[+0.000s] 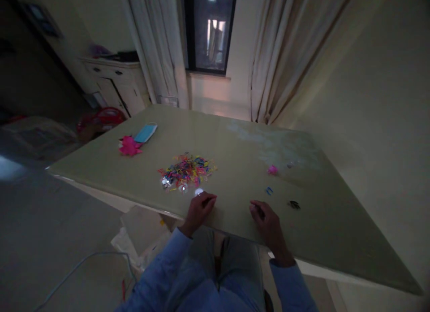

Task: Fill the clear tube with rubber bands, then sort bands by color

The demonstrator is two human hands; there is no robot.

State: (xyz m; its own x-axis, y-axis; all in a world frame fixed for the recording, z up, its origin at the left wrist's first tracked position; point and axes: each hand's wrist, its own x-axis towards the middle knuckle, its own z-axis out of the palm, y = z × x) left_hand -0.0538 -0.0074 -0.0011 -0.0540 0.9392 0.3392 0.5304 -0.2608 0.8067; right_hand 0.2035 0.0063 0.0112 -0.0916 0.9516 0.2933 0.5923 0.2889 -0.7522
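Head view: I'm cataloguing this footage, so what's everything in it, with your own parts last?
Tabletop: one, pale green, centre
Small-piece pile: many, mixed colours, left of centre
Shiny round items: about three, clear or silvery, pile's near edge
Pink cluster: one, right side
Blue pieces: a few, below pink cluster
Black pieces: several, beyond right hand
Mask: one, light blue, far left
Crumpled item: one, pink, beside mask
Window: one, dark-framed, behind
Curtains: two, pale, flanking window
Cabinet: one, whitish, back left
Cable: one, pale, floor left
Dim left background: unclear
Sleeves: two, blue, bottom
Hands: two, left, right, near edge
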